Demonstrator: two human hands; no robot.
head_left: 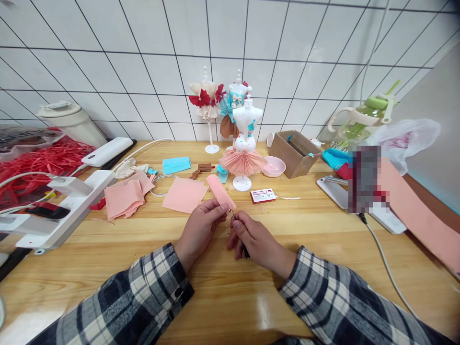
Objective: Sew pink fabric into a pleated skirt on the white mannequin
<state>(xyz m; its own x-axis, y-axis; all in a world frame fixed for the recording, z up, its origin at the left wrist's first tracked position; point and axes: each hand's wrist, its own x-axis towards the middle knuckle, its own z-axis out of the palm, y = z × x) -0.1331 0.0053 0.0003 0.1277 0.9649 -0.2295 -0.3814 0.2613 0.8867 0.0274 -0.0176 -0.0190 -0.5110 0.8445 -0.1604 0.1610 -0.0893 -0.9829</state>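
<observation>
My left hand (201,227) pinches a folded strip of peach-pink paper or cloth (220,189) by its lower right end, thumb on top. In my right hand (257,239) is a thin metal tool with a dark handle (246,252); its tip meets that same end of the strip. The fingers hide most of the tool, so I cannot tell its exact kind. Just behind the hands lies a flat peach sheet (185,194). Farther back stands a small white dress-form mannequin (247,115) in a pleated peach skirt (243,162).
Two more dressed mannequins (204,98) stand near the tiled wall. To the right are a pink dish (274,166), a cardboard box (295,155) and a small labelled box (263,195). Stacked peach sheets (125,197) and a power strip (77,206) lie left.
</observation>
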